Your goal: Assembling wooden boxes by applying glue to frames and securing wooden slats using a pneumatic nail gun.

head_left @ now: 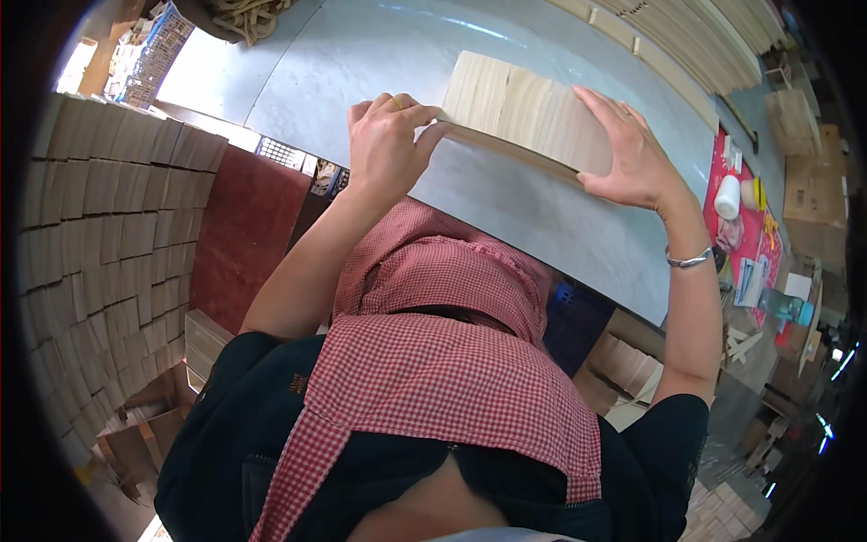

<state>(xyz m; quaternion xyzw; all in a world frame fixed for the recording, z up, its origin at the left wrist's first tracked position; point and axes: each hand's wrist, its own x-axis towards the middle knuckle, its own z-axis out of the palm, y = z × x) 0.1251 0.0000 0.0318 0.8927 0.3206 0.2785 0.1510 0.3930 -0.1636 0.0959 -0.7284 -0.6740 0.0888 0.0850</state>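
Observation:
A pale, grained wooden block (510,101) lies slantwise on the grey tabletop (352,54) in front of me; a thin dark line runs along its near edge. My right hand (629,149) spans its right end, thumb at the near corner and fingers at the far one. At the near left corner, my left hand (390,144) is closed in a pinch, thumb and forefinger meeting at the wood's edge. Whether they grip the corner itself or some thin piece there, I cannot tell.
Stacked wooden pieces (117,208) form a wall at the left, beside a dark red panel (239,212). Long boards (695,36) lie at the far right. Nearer on that side are a white bottle (727,197) and a clear bottle with a blue cap (787,307).

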